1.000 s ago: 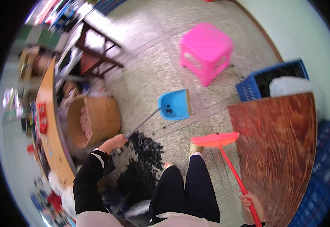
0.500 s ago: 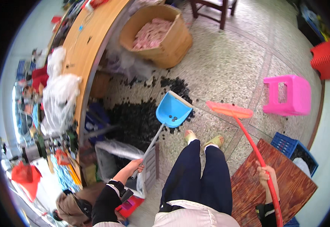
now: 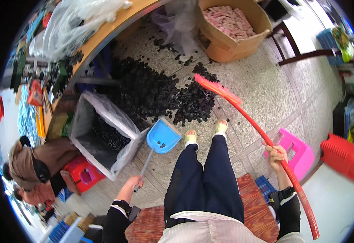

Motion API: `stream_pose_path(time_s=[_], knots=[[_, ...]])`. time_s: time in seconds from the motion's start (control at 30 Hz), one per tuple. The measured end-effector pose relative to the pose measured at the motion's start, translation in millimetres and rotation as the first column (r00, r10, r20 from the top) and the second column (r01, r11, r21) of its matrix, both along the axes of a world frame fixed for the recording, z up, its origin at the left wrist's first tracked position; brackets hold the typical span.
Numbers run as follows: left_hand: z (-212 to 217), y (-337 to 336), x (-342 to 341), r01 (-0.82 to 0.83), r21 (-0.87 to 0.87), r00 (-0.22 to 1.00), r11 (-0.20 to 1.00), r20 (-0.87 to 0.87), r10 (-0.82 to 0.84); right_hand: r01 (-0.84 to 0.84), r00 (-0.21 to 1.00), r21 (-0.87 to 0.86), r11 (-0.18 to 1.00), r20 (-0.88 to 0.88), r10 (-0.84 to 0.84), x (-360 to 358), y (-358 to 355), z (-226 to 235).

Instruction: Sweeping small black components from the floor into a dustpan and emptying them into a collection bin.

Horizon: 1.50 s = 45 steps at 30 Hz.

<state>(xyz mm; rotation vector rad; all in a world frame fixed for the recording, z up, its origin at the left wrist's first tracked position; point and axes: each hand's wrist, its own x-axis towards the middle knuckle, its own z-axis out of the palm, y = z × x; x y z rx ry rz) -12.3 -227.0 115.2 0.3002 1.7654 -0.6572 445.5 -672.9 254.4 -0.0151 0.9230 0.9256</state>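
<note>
My left hand (image 3: 133, 184) is closed around the grey handle of a blue dustpan (image 3: 163, 134), which holds a few small black round pieces. The pan sits near the floor, left of my feet, beside a grey crate lined with clear plastic (image 3: 88, 152) that has dark round pieces inside. My right hand (image 3: 276, 156) grips the red pole of a broom (image 3: 254, 124). The broom's pinkish-red bristles (image 3: 218, 88) are at the right edge of a wide spread of small black discs (image 3: 144, 91); whether they touch the floor I cannot tell.
A cardboard box of pink items (image 3: 229, 46) stands ahead, near a dark wooden chair (image 3: 294, 52). To the right are a pink stool (image 3: 302, 156) and a red plastic basket (image 3: 343, 157). A long table (image 3: 94, 44) edges the left side; a person (image 3: 49, 158) is at far left.
My view has turned left, bringing the lined crate more fully into sight. The dustpan has drawn back from the discs, close to the crate. The broom head has moved over toward the discs.
</note>
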Motion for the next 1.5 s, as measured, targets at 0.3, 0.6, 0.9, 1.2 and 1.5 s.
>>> stream_pose_path(time_s=[0.3,0.6,0.9,1.2,1.5], knots=[[-62.6,-12.3,26.9,-0.113,0.007,0.993,0.994,0.046,0.113,-0.579,0.698,-0.417,0.701,0.193,0.69,159.7,72.1,-60.5],[-31.3,-21.7,26.9,-0.321,-0.028,0.946,0.947,-0.062,0.319,-0.64,-0.214,-0.734,-0.226,-0.112,0.97,266.8,132.6,-75.3],[-58.8,-28.4,-35.5,-0.088,0.072,0.996,0.993,0.025,0.086,-0.646,-0.158,-0.729,-0.226,-0.163,0.974,247.7,146.1,-106.1],[-83.9,38.9,-25.3,-0.179,0.035,0.982,0.983,0.073,0.176,-0.72,0.014,-0.689,-0.079,-0.129,0.992,214.1,148.8,-105.9],[-73.5,40.0,-25.4,-0.357,-0.049,0.931,0.933,0.061,0.36,-0.744,0.203,-0.656,0.13,-0.037,0.978,195.4,137.6,-107.5]])
